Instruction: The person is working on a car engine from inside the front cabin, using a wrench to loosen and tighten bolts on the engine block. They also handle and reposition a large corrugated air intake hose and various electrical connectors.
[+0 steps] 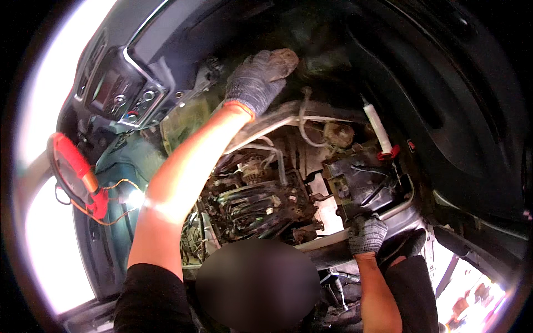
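- Head view: the gloved left hand [248, 84] is closed around a brown pad [283, 62] (rag or sponge, I cannot tell), out in the dark recess beyond the exposed engine [255, 205]. A loosened grip could let the pad drop out of easy reach.
- Same view: the gloved right hand [368, 234] has its fingers folded by the black box [361, 177]; whether it grips anything I cannot tell. If it is bracing the reach, a slip there could tip the person onto the engine.
- The left forearm lies just beside a bright lamp [136, 198] and its thin orange wire [126, 181]; a careless sweep back could snag them.
- The white tube [377, 129] near the box might fall if bumped.
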### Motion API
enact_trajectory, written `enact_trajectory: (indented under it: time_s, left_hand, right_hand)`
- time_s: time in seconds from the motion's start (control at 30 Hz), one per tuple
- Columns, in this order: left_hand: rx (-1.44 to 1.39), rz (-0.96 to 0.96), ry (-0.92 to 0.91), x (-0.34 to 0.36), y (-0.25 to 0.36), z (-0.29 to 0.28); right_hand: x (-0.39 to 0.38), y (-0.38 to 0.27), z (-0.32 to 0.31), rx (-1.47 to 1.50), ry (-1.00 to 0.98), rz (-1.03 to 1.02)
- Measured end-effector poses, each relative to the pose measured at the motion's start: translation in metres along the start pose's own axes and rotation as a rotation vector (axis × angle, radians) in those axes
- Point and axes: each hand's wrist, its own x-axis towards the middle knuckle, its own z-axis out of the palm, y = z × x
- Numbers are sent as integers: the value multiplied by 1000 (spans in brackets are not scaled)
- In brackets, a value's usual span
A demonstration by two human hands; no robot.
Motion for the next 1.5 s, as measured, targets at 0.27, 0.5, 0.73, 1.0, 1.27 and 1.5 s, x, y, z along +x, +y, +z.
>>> enact_trajectory:
  time_s: [0.27, 0.5, 0.73, 1.0, 1.27, 1.5]
  left_hand:
    - [-353, -50, 55, -98, -20, -51]
    - [-571, -49, 222, -144, -103, -105]
    - [-986, 70, 230, -215, -25, -115]
    - [-302, 185, 302, -313, 27, -36]
    - [-170, 343, 32, -358, -6, -14]
    - [-432, -146, 85, -403, -58, -42]
  right_hand:
    - [-7, 6, 8, -111, 37, 9]
    - [-1, -9, 7, -129, -72, 19]
    - [-7, -12, 8, -172, -1, 31]
    - [17, -31, 4, 798, -123, 269]
    - [41, -164, -16, 2014, -624, 417]
    - [70, -142, -22, 2001, -852, 364]
